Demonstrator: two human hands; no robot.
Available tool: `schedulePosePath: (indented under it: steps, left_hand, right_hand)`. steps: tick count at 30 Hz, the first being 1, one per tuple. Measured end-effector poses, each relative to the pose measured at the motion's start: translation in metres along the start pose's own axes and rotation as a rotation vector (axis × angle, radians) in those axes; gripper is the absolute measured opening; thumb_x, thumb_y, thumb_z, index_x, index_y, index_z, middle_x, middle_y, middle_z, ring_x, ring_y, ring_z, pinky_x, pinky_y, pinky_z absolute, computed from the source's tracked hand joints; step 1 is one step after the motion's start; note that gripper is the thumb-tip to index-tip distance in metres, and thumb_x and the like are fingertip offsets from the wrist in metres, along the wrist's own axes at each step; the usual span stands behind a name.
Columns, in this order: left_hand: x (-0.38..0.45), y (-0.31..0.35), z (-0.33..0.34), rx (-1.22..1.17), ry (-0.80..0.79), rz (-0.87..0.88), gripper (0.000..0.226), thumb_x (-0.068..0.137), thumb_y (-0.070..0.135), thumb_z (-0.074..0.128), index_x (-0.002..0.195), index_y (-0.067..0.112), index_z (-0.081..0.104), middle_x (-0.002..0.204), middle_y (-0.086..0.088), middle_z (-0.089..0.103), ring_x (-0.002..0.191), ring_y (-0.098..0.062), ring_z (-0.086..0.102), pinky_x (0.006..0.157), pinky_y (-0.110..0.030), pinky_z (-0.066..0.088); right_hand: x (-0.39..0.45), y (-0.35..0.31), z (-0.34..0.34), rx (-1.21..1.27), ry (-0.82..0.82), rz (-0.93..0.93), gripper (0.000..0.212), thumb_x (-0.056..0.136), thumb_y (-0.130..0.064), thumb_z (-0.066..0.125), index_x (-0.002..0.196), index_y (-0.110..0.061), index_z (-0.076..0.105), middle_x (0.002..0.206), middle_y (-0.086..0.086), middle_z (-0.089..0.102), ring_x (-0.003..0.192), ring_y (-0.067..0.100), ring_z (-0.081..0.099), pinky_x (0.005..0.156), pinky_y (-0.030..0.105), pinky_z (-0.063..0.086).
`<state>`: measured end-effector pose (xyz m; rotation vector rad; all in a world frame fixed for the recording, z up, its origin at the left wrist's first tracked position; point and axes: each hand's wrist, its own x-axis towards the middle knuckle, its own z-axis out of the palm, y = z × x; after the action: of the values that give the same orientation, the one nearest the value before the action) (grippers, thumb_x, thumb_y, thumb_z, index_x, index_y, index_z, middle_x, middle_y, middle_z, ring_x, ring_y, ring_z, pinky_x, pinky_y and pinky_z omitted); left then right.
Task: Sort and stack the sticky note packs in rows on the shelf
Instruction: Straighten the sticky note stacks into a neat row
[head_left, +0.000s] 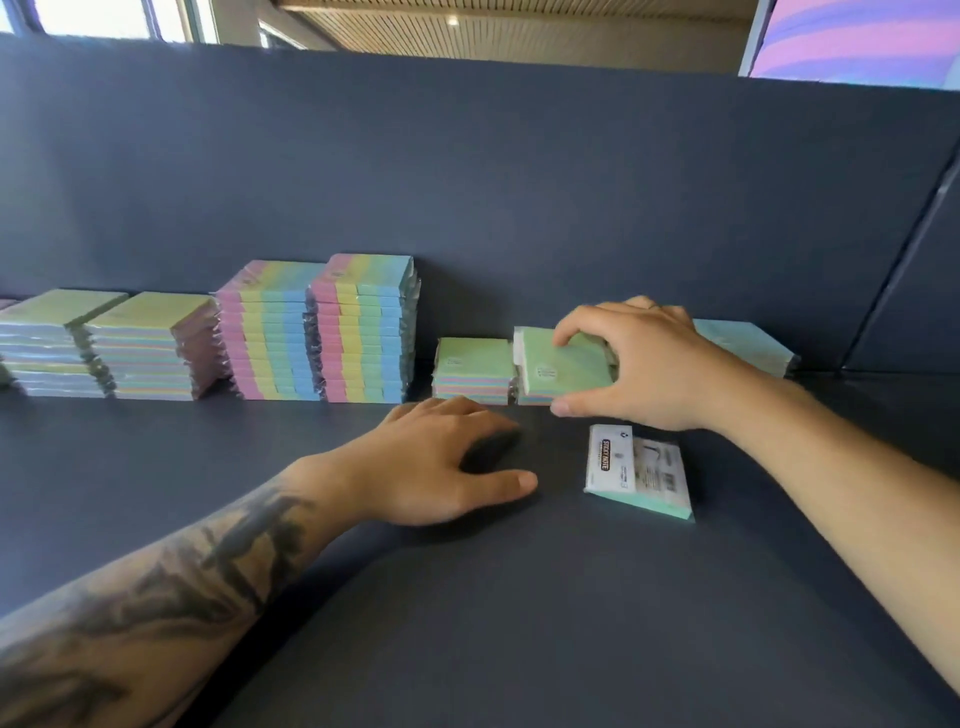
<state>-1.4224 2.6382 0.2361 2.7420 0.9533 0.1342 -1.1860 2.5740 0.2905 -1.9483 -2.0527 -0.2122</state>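
Nearest to me was my tattooed left forearm (171, 566), lying across the dark shelf (519, 623) and leading to my left hand (436, 462), which rested palm down on the surface with fingers relaxed and the thumb extended, gripping nothing. Just to its right lay a single face-down pack (640, 472), its printed white label uppermost and a mint-green edge showing, apart from both hands. My right hand (644, 364) reached in from the right and gripped a green-topped pack (563, 364), fingers curled over its far edge and thumb at its near corner; the pack sat tilted on top of a short stack (535, 397) against the shelf's back panel (467, 171). Immediately left of that stood a second short green-topped stack (474, 369), the two nearly touching. Behind my right wrist a pale blue pack (748, 343) lay flat against the back panel, partly hidden by the hand. Further left, two tall striped stacks (317, 332) in pink, yellow, green and blue stood side by side and touching, well above the height of the short ones. Left of those, two lower yellow-green-topped stacks (104, 345) sat side by side, with further packs cut off at the left edge of view. All stacks formed one row along the back panel.
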Motion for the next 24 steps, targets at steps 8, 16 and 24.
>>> schedulePosePath:
  steps: [8, 16, 24]
  left_hand:
    - [-0.004, 0.005, -0.001, 0.051, -0.138, -0.049, 0.079, 0.09, 0.084, 0.033, 0.159, 0.05, 0.017, 0.168, 0.016, 0.012, 0.156, -0.012, 0.004, 0.127, -0.045, 0.002]
    - [-0.001, 0.003, 0.001, 0.061, -0.146, -0.066, 0.08, 0.09, 0.086, 0.032, 0.159, 0.05, 0.016, 0.17, 0.014, 0.011, 0.158, -0.014, 0.003, 0.126, -0.057, 0.002]
    - [0.0, 0.004, 0.0, 0.063, -0.156, -0.081, 0.081, 0.089, 0.086, 0.032, 0.159, 0.051, 0.015, 0.17, 0.015, 0.009, 0.158, -0.015, 0.002, 0.126, -0.058, 0.0]
  right_hand:
    - [0.072, -0.023, 0.031, -0.02, -0.024, -0.014, 0.061, 0.072, -0.079, 0.07, 0.117, -0.041, 0.053, 0.122, -0.005, 0.064, 0.122, 0.023, 0.046, 0.101, 0.043, 0.033]
    - [0.086, -0.032, 0.048, -0.003, -0.06, -0.019, 0.055, 0.075, -0.074, 0.073, 0.115, -0.039, 0.058, 0.12, -0.009, 0.062, 0.116, 0.024, 0.05, 0.096, 0.041, 0.033]
    - [0.085, -0.038, 0.045, -0.018, -0.052, -0.037, 0.052, 0.078, -0.07, 0.074, 0.118, -0.037, 0.063, 0.11, -0.01, 0.051, 0.117, 0.025, 0.053, 0.097, 0.041, 0.037]
